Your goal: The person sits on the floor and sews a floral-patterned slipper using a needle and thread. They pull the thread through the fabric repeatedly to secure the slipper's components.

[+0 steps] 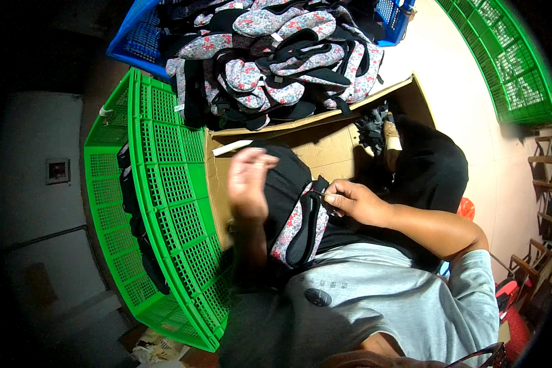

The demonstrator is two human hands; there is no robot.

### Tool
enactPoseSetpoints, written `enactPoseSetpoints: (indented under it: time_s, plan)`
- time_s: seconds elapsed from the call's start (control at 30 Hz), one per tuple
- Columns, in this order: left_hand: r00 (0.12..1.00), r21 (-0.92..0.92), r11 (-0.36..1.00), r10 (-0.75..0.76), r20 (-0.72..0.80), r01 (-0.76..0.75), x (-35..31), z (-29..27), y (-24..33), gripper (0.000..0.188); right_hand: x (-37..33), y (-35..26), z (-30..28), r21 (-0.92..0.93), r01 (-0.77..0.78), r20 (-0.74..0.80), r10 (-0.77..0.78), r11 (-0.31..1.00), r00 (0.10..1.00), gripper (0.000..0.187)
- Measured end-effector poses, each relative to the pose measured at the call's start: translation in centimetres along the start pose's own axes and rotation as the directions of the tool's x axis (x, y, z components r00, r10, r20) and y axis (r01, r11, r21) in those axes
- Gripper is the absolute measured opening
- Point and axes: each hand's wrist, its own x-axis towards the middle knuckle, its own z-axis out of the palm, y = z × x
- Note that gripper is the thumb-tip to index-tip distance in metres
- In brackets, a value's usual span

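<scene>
A floral slipper [292,227] with a black lining and opening lies across my lap, on my black trousers. At its upper end my right hand [348,201] is closed, thumb and fingers pinched at the dark edge. A thin line shows by those fingertips, too fine to name. My left hand [248,181] is raised to the left of the slipper, apart from it and smeared by motion. Whether its fingers hold anything cannot be made out.
Ahead, a large pile of similar floral slippers [251,76] spills from a blue crate [135,43] over a cardboard box [316,156]. A green crate [172,178] stands close on my left, with black pieces [135,214] behind its wall. Another green crate [503,61] is at far right.
</scene>
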Motion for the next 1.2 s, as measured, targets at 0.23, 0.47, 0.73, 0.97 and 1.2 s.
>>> enactPoseSetpoints:
  time_s: [0.23, 0.47, 0.73, 0.97, 1.2]
  plan:
    - [0.711, -0.350, 0.897, -0.431, -0.556, 0.270, 8.2, -15.8, -8.7, 0.017, 0.6, 0.5, 0.4, -0.022, 0.032, 0.020, -0.032, 0.999, 0.999, 0.021]
    - [0.538, -0.504, 0.686, -0.727, -0.428, 0.526, 11.7, -23.5, -21.9, 0.056, 0.3, -0.5, -0.1, -0.119, 0.030, 0.008, -0.029, 0.992, 1.000, 0.028]
    - [0.636, -0.452, 0.757, -0.647, -0.421, 0.471, 13.1, -22.7, -23.4, 0.030, 0.6, -1.0, 0.1, -0.151, 0.046, 0.053, -0.038, 0.987, 0.998, 0.028]
    - [0.698, -0.707, 0.628, -0.664, -0.268, 0.326, 11.6, -20.4, -20.7, 0.029, 0.3, -1.0, 0.0, -0.161, 0.061, 0.052, -0.053, 0.985, 0.997, 0.027]
    - [0.696, -0.552, 0.833, -0.370, -0.616, -0.046, 12.7, -22.2, -11.8, 0.034, 0.2, -1.0, 0.4, -0.191, 0.102, 0.108, -0.082, 0.976, 0.991, 0.027]
